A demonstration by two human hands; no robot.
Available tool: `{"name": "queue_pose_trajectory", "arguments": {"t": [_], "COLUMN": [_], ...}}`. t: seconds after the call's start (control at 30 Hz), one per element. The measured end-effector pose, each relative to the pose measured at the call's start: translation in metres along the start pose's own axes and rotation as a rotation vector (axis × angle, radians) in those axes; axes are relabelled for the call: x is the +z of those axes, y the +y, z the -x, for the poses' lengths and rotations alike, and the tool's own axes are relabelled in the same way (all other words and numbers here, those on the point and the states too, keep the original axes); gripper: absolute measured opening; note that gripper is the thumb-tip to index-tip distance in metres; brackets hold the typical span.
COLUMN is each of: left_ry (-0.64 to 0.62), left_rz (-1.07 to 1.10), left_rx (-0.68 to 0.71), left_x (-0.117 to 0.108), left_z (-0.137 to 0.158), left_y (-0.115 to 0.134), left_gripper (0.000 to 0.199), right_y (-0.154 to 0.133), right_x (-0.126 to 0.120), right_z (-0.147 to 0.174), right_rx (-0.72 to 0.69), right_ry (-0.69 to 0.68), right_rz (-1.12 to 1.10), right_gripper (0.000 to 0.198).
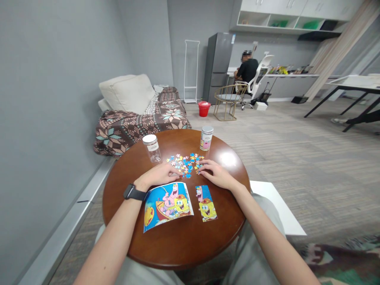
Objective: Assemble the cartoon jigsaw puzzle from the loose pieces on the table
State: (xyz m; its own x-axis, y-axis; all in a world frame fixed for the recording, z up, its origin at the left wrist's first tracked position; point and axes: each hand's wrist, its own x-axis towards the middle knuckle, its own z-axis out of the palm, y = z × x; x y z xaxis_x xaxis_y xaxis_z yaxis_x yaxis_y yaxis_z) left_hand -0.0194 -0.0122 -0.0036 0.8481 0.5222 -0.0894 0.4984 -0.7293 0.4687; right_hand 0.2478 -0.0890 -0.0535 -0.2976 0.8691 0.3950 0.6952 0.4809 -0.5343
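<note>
A loose pile of small jigsaw puzzle pieces (pixel 187 166), mostly blue with some yellow and pink, is spread on the round brown table (pixel 178 245). My left hand (pixel 162 174) lies at the pile's left side, fingers stretched toward the nearest pieces. On the other side, my right hand (pixel 218 174) has its fingers spread, their tips at the pieces on the right. Below my left hand lies a cartoon picture sheet (pixel 169 206), its edges curling up. To its right is a joined puzzle section (pixel 206 203) showing a yellow and a pink character.
Behind the pile stand a clear jar (pixel 152 149) with a white lid and a labelled tin-lidded jar (pixel 206 138). A covered sofa (pixel 142 114) is beyond the table, a red bin (pixel 204 109) farther back. Someone sits by the counter (pixel 248 70), near a gold-framed chair (pixel 228 98).
</note>
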Motion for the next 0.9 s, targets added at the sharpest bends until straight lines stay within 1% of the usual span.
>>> {"name": "queue_pose_trajectory", "arguments": {"t": [0.2, 0.37, 0.47, 0.57, 0.67, 0.73, 0.9], "left_ry": [0.103, 0.067, 0.091, 0.111, 0.08, 0.071, 0.094], "left_rz": [-0.123, -0.137, -0.137, -0.107, -0.081, -0.083, -0.11], "left_rx": [-0.016, -0.045, -0.084, -0.051, -0.009, -0.017, -0.072], "left_x": [0.003, -0.001, -0.002, -0.002, 0.0, 0.001, 0.001], "left_z": [-0.003, -0.002, -0.001, -0.002, -0.003, -0.005, -0.005], "left_y": [0.001, 0.006, 0.008, 0.008, 0.008, 0.009, 0.011], "left_gripper": [0.035, 0.028, 0.027, 0.029, 0.03, 0.028, 0.025], "right_y": [-0.001, 0.0, 0.0, 0.0, 0.0, 0.0, -0.001], "right_x": [-0.001, -0.001, -0.001, -0.001, -0.001, -0.001, -0.002], "right_z": [0.0, 0.0, 0.0, 0.0, 0.0, 0.0, 0.0], "right_rx": [0.015, 0.017, 0.009, 0.0, -0.008, -0.014, -0.01], "right_ry": [-0.015, -0.02, -0.026, -0.02, -0.013, -0.011, -0.024], "right_rz": [-0.031, -0.039, -0.035, -0.031, -0.025, -0.022, -0.02], "right_gripper": [0.017, 0.017, 0.017, 0.017, 0.017, 0.017, 0.018]}}
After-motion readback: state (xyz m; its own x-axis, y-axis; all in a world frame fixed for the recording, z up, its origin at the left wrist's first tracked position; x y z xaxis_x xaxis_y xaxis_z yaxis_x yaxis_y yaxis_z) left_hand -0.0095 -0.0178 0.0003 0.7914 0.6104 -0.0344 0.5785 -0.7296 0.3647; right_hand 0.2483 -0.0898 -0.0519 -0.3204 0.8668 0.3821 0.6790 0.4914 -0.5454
